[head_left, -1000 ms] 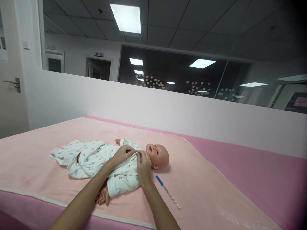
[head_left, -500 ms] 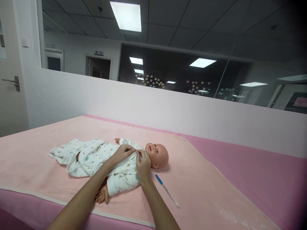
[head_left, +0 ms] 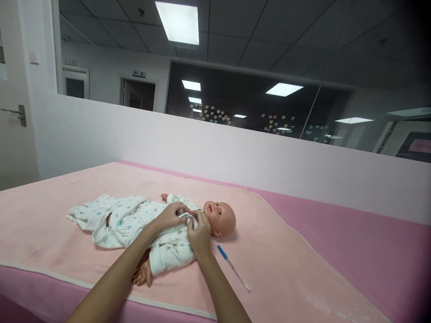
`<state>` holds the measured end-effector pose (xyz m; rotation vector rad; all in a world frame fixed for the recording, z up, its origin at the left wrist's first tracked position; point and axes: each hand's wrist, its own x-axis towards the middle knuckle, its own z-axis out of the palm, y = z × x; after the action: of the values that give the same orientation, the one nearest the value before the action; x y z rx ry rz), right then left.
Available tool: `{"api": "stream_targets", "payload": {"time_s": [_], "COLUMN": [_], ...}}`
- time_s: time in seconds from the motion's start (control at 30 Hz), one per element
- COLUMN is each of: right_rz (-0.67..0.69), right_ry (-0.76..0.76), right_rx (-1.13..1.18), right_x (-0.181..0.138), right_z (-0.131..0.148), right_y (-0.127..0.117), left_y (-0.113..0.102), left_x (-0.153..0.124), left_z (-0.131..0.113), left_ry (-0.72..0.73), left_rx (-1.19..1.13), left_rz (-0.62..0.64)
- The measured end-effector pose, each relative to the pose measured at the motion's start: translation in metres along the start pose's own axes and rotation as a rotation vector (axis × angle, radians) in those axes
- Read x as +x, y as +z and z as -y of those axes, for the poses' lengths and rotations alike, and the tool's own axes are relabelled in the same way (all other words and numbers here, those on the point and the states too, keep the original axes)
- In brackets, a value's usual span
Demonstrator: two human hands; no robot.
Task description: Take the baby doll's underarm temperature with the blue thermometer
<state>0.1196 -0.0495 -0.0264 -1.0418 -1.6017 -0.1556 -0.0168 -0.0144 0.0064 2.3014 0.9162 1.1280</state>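
Observation:
A baby doll lies on its back on a pale pink blanket, head to the right. It wears a white patterned romper. My left hand and my right hand meet at the doll's chest just below the chin. Both pinch the romper's collar between fingers and thumb. The doll's bare hand sticks out of a sleeve near the blanket's front edge, under my left forearm.
A blue-capped pen lies on the blanket just right of my right wrist. The blanket covers a darker pink mattress. A low white wall runs behind it, with a door at far left.
Both hands have stayed at the doll's collar, with the fingers shifting slightly on the fabric. The view has drifted a little.

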Motion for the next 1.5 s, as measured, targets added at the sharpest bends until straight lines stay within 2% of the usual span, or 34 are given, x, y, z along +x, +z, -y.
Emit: {"api": "stream_targets", "payload": {"time_s": [0.17,0.37,0.63,0.87,1.5], "right_rz": [-0.004,-0.019,-0.037,-0.109,-0.047], "right_ry": [-0.014,-0.017,0.013,0.019,0.08], "right_rx": [-0.001,-0.007,-0.02,0.01,0.078], "right_x": [-0.0004,-0.0003,-0.0008,-0.0015,-0.0003], "right_z": [-0.0008,-0.0007,-0.0005,-0.0006,-0.001], "right_y": [0.0006,0.0007,0.0013,0.0006,0.0], "left_y": [0.0012,0.0014,-0.0024,0.0024,0.0018], "left_x": [0.0002,0.0001,0.0001,-0.0001,0.0], "left_z": [0.003,0.0028,-0.001,0.0003,0.0012], "left_ry": [0.014,0.016,-0.038,-0.049,-0.03], "left_rx": [0.05,0.057,-0.161,0.035,0.031], "left_rz": [-0.044,-0.029,0.041,-0.095,-0.037]}}
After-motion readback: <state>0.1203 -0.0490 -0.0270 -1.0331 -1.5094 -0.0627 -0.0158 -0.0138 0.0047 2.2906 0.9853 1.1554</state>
